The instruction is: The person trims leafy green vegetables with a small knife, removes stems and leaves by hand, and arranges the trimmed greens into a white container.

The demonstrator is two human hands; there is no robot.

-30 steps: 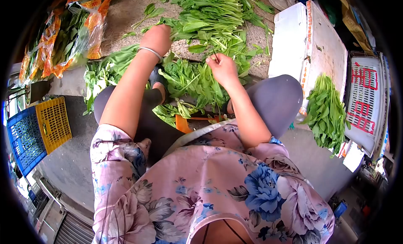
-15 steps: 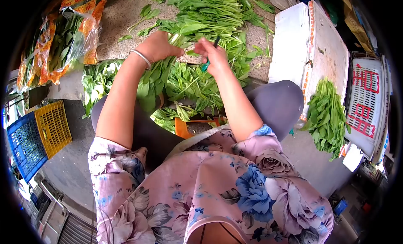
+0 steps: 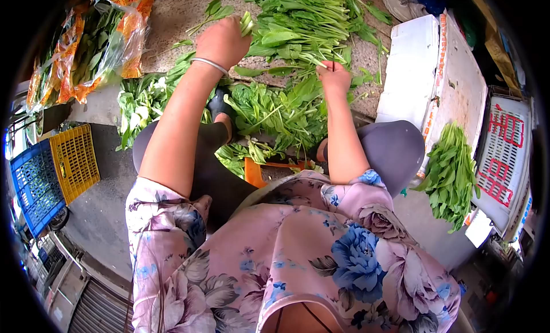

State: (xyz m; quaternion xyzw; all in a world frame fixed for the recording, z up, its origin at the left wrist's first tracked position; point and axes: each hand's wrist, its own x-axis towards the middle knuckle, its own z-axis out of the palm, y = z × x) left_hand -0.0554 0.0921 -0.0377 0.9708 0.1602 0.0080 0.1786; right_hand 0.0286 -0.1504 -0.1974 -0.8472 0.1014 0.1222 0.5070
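My left hand [image 3: 222, 43], with a metal bangle at its wrist, is closed round a bunch of greens, whose pale cut stem ends [image 3: 246, 24] stick out beside the fingers. My right hand [image 3: 334, 80] pinches a thin green stem at the lower edge of a large pile of leafy greens [image 3: 303, 18]. The dark and teal item seen earlier at this hand is hidden. Below both hands lies a heap of loose leaves [image 3: 266, 112]. More trimmed greens [image 3: 140, 107] lie to the left, under my left forearm.
Orange-printed plastic bags of greens [image 3: 86, 52] are at the upper left, above a blue and yellow crate [image 3: 71, 161]. On the right, a white foam box [image 3: 407, 67] stands by a bunch of greens [image 3: 450, 178] and a white basket [image 3: 504, 155]. My knees flank the leaves.
My left hand has moved up and away from me, and its fingers have closed round the greens. My right hand has shifted right to the pile's stems. The view has shifted slightly.
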